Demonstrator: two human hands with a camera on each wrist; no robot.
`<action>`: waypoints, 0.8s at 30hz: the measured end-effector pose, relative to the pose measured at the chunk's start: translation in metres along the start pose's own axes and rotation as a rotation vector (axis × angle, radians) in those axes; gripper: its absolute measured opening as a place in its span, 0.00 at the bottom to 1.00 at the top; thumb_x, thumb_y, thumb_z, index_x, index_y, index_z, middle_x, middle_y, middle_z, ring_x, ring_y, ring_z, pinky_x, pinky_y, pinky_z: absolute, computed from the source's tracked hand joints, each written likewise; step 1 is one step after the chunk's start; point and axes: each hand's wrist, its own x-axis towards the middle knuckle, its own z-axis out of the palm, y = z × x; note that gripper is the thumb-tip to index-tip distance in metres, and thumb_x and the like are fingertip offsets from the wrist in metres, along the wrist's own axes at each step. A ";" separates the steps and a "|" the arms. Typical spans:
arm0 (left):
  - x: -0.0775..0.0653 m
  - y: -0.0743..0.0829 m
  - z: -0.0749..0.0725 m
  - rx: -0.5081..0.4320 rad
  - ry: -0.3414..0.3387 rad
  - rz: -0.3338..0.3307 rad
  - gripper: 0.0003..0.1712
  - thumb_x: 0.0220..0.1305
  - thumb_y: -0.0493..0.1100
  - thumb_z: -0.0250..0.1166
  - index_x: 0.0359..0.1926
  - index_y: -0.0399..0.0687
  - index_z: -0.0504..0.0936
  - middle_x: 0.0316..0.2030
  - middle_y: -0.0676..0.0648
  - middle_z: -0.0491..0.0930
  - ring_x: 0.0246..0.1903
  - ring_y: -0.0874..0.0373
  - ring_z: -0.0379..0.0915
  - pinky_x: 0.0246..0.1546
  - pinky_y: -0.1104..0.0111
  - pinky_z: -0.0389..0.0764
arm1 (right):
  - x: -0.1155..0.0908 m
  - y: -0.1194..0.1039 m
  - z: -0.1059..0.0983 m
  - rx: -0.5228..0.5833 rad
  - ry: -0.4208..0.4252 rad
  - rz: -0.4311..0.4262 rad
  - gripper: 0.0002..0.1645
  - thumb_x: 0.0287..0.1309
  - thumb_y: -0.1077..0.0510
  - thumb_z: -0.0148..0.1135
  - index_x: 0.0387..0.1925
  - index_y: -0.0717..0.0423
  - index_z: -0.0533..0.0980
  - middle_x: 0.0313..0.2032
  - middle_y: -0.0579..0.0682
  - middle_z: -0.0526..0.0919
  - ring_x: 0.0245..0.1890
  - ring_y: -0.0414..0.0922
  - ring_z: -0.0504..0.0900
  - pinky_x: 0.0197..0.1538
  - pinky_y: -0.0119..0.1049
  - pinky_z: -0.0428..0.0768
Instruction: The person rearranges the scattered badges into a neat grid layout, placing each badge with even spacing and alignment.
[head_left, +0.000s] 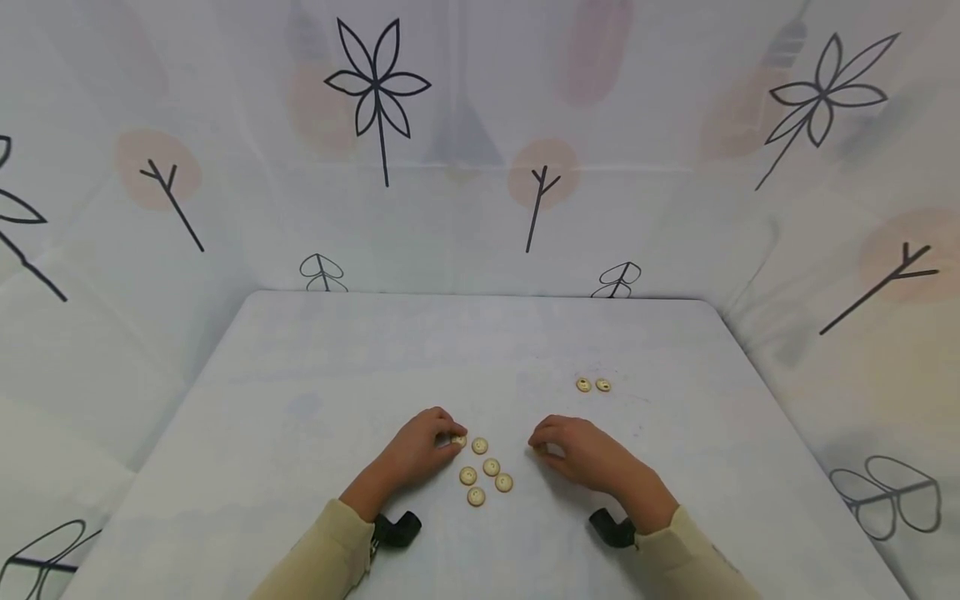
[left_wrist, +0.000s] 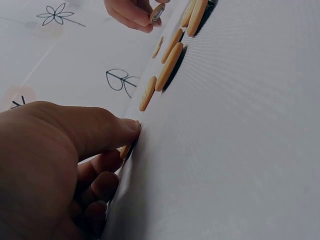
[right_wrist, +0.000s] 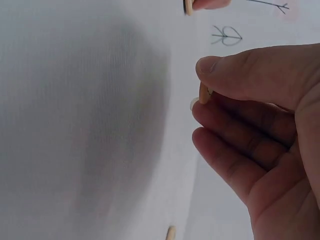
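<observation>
In the head view, my left hand [head_left: 423, 443] is low over the white table, its thumb and a finger pinching a pale yellow round button [head_left: 460, 441] by its edges. The left wrist view shows that button [left_wrist: 126, 150] close to the tabletop, partly covered by the thumb. Several similar buttons [head_left: 491, 467] lie flat in a loose group just right of this hand. My right hand [head_left: 588, 454] is to the right of the group. Between its thumb and finger it holds another button [right_wrist: 204, 93], mostly hidden by the fingers and raised off the table.
Farther back on the right, two buttons [head_left: 583, 385] lie side by side on the white tabletop [head_left: 375, 350]. Patterned white cloth [head_left: 465, 225] hangs behind the table and at both sides. Black wrist devices [head_left: 397, 530] are worn at both sleeves.
</observation>
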 end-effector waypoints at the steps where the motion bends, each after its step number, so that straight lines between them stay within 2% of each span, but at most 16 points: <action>1: 0.000 0.000 0.000 0.002 0.001 0.003 0.13 0.65 0.47 0.64 0.49 0.53 0.85 0.41 0.56 0.77 0.42 0.62 0.71 0.46 0.63 0.75 | 0.000 0.001 -0.001 0.002 0.003 0.005 0.10 0.57 0.58 0.67 0.43 0.48 0.84 0.43 0.40 0.83 0.45 0.39 0.81 0.50 0.38 0.80; 12: -0.001 -0.001 0.000 0.003 0.006 0.013 0.13 0.66 0.48 0.64 0.49 0.54 0.85 0.42 0.56 0.77 0.43 0.62 0.72 0.46 0.63 0.75 | 0.002 0.019 -0.014 -0.022 0.083 0.035 0.11 0.54 0.62 0.69 0.41 0.51 0.82 0.41 0.40 0.82 0.43 0.40 0.81 0.47 0.39 0.80; 24: 0.000 -0.002 0.001 0.008 0.002 0.013 0.13 0.66 0.47 0.63 0.49 0.53 0.85 0.42 0.56 0.77 0.43 0.62 0.72 0.47 0.62 0.75 | 0.004 0.036 -0.028 -0.058 0.138 0.056 0.11 0.55 0.63 0.68 0.42 0.55 0.83 0.40 0.43 0.83 0.44 0.45 0.81 0.49 0.43 0.79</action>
